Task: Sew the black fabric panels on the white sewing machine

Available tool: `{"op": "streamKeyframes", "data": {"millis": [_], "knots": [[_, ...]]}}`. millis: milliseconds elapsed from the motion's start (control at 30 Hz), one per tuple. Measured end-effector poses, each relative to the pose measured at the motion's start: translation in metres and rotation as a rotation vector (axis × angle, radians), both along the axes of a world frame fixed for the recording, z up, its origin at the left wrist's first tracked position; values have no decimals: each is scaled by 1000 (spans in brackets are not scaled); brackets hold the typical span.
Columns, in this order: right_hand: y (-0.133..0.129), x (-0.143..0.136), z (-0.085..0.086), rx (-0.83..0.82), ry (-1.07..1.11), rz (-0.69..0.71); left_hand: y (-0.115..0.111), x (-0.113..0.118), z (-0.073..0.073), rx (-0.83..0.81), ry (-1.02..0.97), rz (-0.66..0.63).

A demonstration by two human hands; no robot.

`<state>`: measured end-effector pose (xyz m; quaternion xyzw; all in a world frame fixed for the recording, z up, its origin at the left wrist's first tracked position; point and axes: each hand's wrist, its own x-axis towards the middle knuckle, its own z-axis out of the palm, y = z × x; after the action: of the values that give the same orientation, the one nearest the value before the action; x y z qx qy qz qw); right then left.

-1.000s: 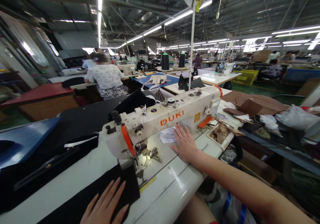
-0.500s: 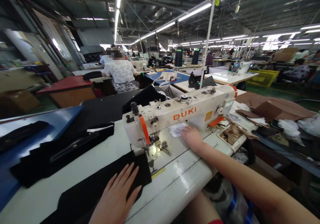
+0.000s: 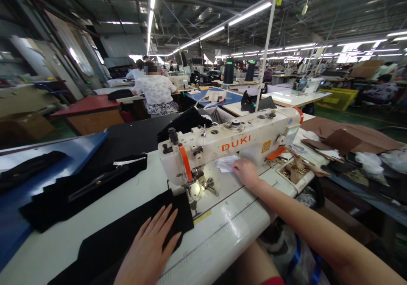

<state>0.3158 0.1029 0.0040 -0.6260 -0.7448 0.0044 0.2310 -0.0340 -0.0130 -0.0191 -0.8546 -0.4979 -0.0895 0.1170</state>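
My left hand (image 3: 152, 238) lies flat with fingers stretched out on a black fabric piece (image 3: 127, 225), which reaches up to the needle area of a white sewing machine (image 3: 235, 136). Under the machine's arm sits a small stack of white labels (image 3: 225, 163). My right hand (image 3: 246, 171) is closed at the right edge of that stack, its curled fingers pinching there. How many labels are between the fingertips is hidden. A yellow strip (image 3: 202, 216) lies on the machine bed beside the fabric.
More black fabric pieces, one with a zipper (image 3: 95, 183), lie to the left. A tray of metal parts and brown scraps (image 3: 295, 170) sits at the right. Brown material (image 3: 343, 134) covers a side table. A person in a patterned white top (image 3: 155, 90) sits ahead.
My right hand has curled its fingers more tightly at the edge of the labels. The left hand stays on the black fabric. The view has shifted slightly.
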Motion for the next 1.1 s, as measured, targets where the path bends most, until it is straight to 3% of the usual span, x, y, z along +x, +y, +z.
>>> {"op": "streamKeyframes", "data": {"millis": [367,600,867,933,1100], "knots": [[20,11,-10,-35,330,-95,4,-3,0,-52,-68,0],[14,10,-6,70,301,-105,-2,3,14,-24,-104,-17],[-7,8,8,230,168,21,-21,20,34,142,-193,-134],[-17,0,10,270,91,122,-27,28,39,172,-222,-151],[-67,-52,9,435,-160,640,-36,60,42,245,-235,-228]]}}
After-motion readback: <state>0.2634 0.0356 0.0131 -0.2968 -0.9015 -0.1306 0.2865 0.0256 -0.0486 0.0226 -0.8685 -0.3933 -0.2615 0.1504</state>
